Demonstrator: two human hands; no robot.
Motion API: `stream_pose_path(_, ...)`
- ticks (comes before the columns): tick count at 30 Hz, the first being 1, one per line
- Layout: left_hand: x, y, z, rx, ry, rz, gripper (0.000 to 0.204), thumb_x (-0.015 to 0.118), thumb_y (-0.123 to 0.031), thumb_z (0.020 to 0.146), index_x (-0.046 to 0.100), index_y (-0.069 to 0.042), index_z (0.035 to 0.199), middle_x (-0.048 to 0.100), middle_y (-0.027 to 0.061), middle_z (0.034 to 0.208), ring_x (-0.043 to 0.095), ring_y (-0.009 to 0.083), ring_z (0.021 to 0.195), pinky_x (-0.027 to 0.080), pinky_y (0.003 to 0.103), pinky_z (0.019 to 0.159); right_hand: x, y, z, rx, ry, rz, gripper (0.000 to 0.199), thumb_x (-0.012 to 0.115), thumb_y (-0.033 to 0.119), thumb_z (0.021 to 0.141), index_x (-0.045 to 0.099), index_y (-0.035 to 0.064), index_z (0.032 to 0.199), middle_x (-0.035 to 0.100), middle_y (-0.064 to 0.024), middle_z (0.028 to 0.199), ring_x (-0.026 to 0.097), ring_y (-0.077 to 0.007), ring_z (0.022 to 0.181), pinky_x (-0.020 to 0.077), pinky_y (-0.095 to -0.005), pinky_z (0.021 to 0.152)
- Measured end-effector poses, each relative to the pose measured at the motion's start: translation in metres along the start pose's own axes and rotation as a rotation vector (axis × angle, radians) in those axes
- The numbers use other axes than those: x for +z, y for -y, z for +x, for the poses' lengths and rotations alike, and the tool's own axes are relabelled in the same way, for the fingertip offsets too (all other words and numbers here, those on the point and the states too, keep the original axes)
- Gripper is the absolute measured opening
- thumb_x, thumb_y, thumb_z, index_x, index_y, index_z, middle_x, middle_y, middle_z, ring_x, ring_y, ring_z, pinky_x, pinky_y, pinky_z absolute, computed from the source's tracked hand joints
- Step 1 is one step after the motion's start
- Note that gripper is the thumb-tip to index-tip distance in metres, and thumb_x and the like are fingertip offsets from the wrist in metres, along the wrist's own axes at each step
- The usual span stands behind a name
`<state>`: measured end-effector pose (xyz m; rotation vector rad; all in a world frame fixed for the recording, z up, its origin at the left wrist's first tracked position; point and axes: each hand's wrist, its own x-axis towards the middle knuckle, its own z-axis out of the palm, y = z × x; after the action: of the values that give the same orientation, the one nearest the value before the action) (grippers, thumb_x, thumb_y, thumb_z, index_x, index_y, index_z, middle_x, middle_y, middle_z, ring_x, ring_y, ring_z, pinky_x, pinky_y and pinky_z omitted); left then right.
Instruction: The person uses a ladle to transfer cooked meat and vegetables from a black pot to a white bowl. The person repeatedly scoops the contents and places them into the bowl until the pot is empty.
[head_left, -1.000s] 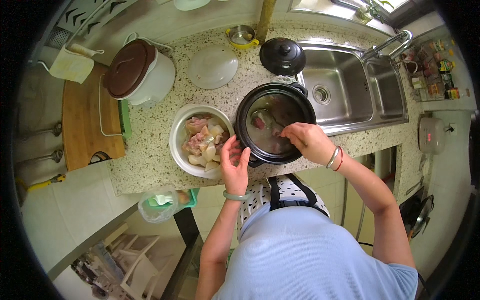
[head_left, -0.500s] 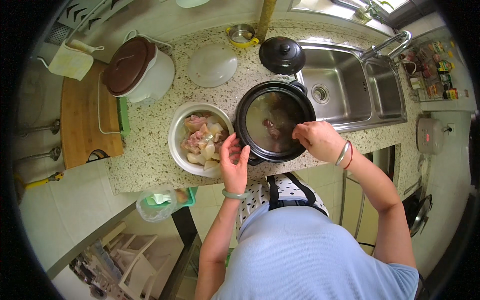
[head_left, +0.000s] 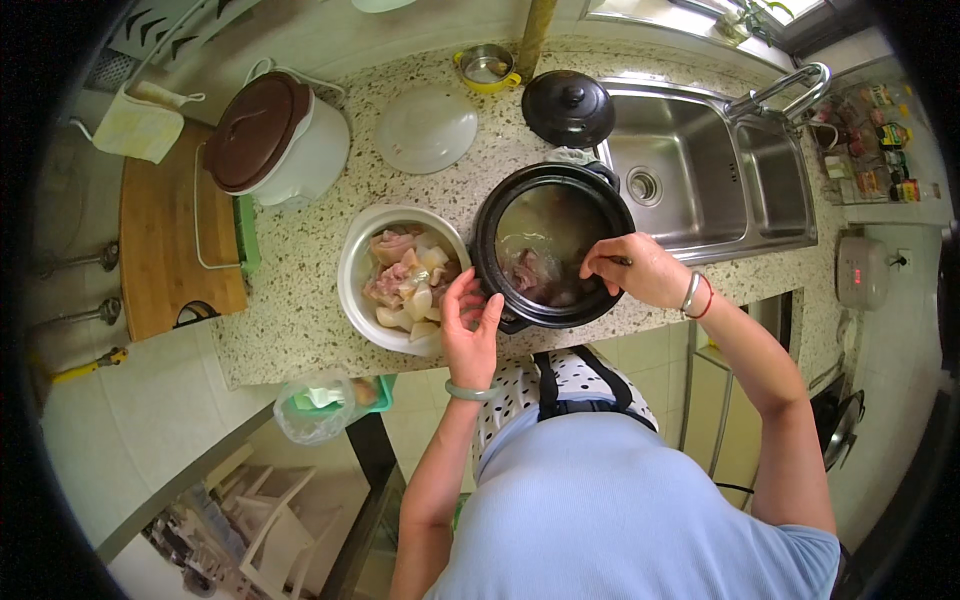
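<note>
A black pot (head_left: 490, 215) stands on the speckled counter (head_left: 300, 310), with water and pieces of raw meat (head_left: 535, 275) inside. Left of it is a white bowl (head_left: 350, 290) full of raw meat chunks (head_left: 405, 280). My left hand (head_left: 470, 325) rests with spread fingers against the pot's left rim, between the pot and the bowl. My right hand (head_left: 645, 270) hovers over the pot's right rim, fingers pinched on a thin dark utensil that points into the pot. Both wrists wear bracelets.
The pot's black lid (head_left: 568, 105) and a white lid (head_left: 425, 128) lie behind. A white cooker with a brown lid (head_left: 265, 135) stands at the left beside a wooden board (head_left: 170, 250). The steel sink (head_left: 700, 190) and tap (head_left: 785, 85) are on the right. A plastic bag (head_left: 315, 405) hangs below the counter.
My right hand has drawn back slightly from the pot's middle toward its right rim. My left hand has stayed at the left rim.
</note>
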<state>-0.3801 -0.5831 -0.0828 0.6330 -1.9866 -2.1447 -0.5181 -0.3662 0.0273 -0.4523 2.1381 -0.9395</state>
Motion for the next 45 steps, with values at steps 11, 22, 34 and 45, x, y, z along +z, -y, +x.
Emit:
stream_pose_path(11,-0.001,-0.003,0.001,0.021,0.018,-0.013,0.049,0.070,-0.012,0.091,0.050,-0.001,0.134,0.057,0.0092,0.121,0.055,0.0132,0.097,0.050,0.027,0.083,0.010,0.005,-0.012,-0.166,-0.100,-0.267,0.012,0.057,0.007,0.087,0.068,0.0033,0.089,0.069,-0.0156,0.077,0.068,-0.0345,0.074,0.0544,-0.0412,0.071)
stream_pose_path(22,-0.001,-0.005,0.001,0.027,0.010,-0.007,0.048,0.071,-0.012,0.091,0.051,-0.001,0.133,0.059,0.0093,0.119,0.057,0.0138,0.095,0.051,0.028,0.083,-0.003,0.002,-0.024,-0.037,-0.160,0.076,0.018,0.050,0.002,0.094,0.067,-0.0036,0.098,0.058,-0.0082,0.064,0.058,-0.0138,0.060,0.0486,-0.0298,0.061)
stream_pose_path(34,-0.001,-0.002,0.002,0.046,0.008,0.007,0.047,0.071,-0.011,0.090,0.052,-0.002,0.132,0.057,0.0093,0.118,0.056,0.0142,0.094,0.052,0.028,0.082,0.005,0.010,-0.035,-0.199,-0.295,-0.040,0.015,0.057,0.007,0.095,0.067,-0.0023,0.100,0.063,-0.0142,0.069,0.060,-0.0201,0.057,0.0495,-0.0334,0.059)
stream_pose_path(45,-0.001,-0.004,0.000,0.032,0.013,0.006,0.041,0.067,-0.012,0.094,0.053,-0.001,0.131,0.057,0.0086,0.117,0.055,0.0136,0.096,0.051,0.028,0.085,-0.007,0.001,-0.033,0.217,-0.240,0.633,0.027,0.053,0.023,0.101,0.069,0.0016,0.099,0.053,-0.0001,0.064,0.038,-0.0023,0.053,0.0261,-0.0199,0.044)
